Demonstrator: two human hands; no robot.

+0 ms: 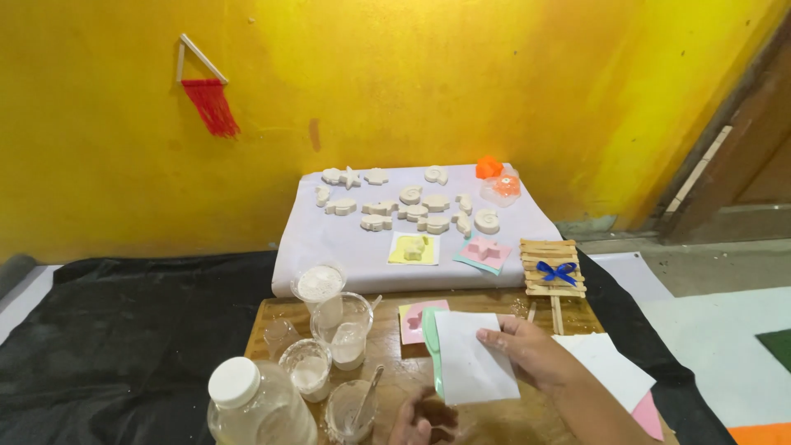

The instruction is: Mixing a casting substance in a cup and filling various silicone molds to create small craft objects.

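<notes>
The right hand (531, 350) pinches a white sheet (474, 358) at its right edge, thumb on top and the fingers tucked behind, so the sheet stands tilted just above the wooden board (494, 416). It looks like thin paper or foam: light, limp, easy to crease, best held by an edge or corner with a soft pinch, as it is now. A mint-green sheet (432, 346) peeks out along its left side, touching it. The left hand (420, 424) sits low at the bottom edge, curled loosely; whether it holds anything I cannot tell. Just left of it a cup (350, 412) holds a stick in pale mix, with more clear cups (339, 325) of white powder and a capped bottle (251, 404) beside it. Behind the sheet lies a pink mould (418, 321). Farther back, white plaster casts (412, 206) rest on a pale cloth (313, 239), near a craft-stick raft (552, 268) with a blue bow.
</notes>
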